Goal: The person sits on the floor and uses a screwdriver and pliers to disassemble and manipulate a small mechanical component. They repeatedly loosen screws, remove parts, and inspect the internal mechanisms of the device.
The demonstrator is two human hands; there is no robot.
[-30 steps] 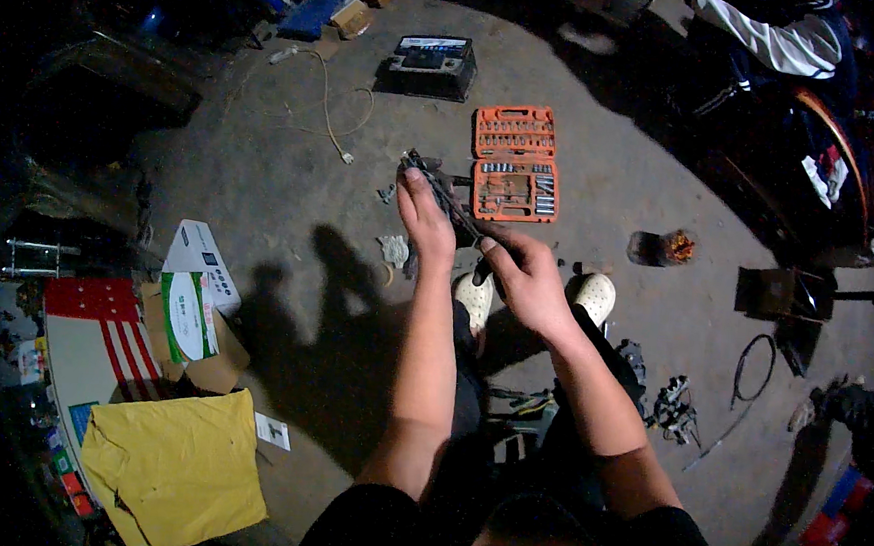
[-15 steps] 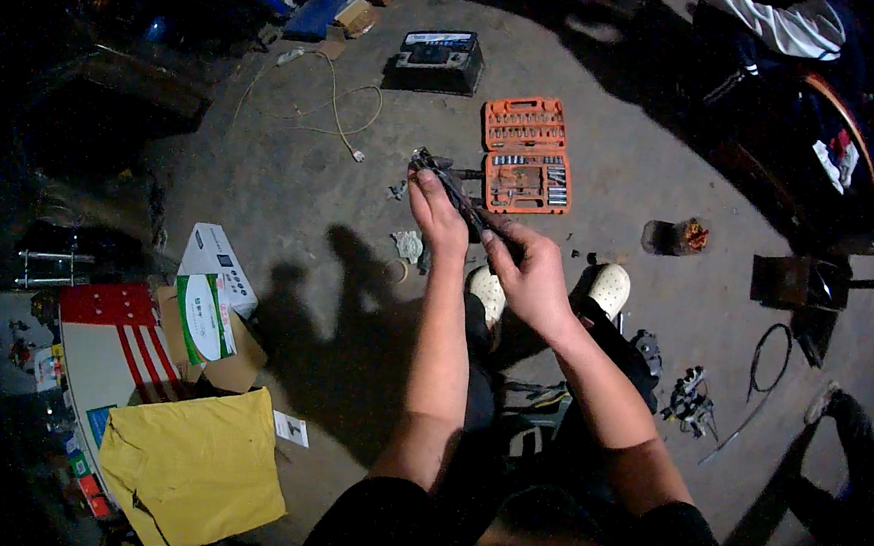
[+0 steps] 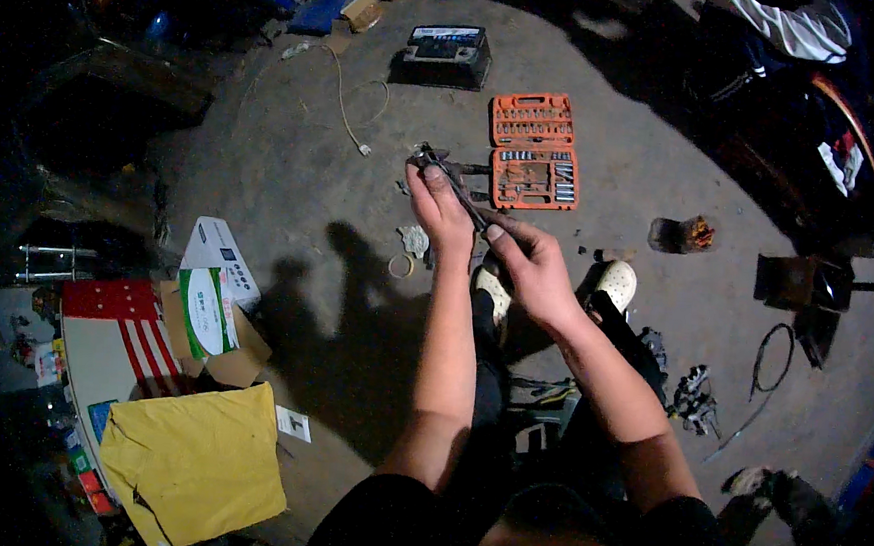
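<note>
In front of me, above the floor, a long, narrow dark part [image 3: 460, 191] slants from upper left to lower right, with a shiny tip at its far end. Its exact kind is unclear. My left hand [image 3: 443, 208] is closed round the upper stretch, the thumb lying along it. Lower down, my right hand [image 3: 537, 274] grips the near end between thumb and fingers. Just beyond, an open orange socket set case [image 3: 535, 179] lies on the floor with rows of sockets. Dark pieces [image 3: 471, 169] show between the part and the case.
A car battery [image 3: 448, 59] stands farther off, near a pale cable [image 3: 342, 102]. A yellow cloth [image 3: 200, 464] and boxes [image 3: 220, 260] are at left. Metal parts [image 3: 694, 401] and a looped black cable [image 3: 774, 359] lie at right. A person's shoe [image 3: 747, 481] shows lower right.
Both hands keep their grip, and the dark part appears turned slightly, looking thinner. The view has shifted a little. At the lower right, another person's foot has moved nearer the bottom.
</note>
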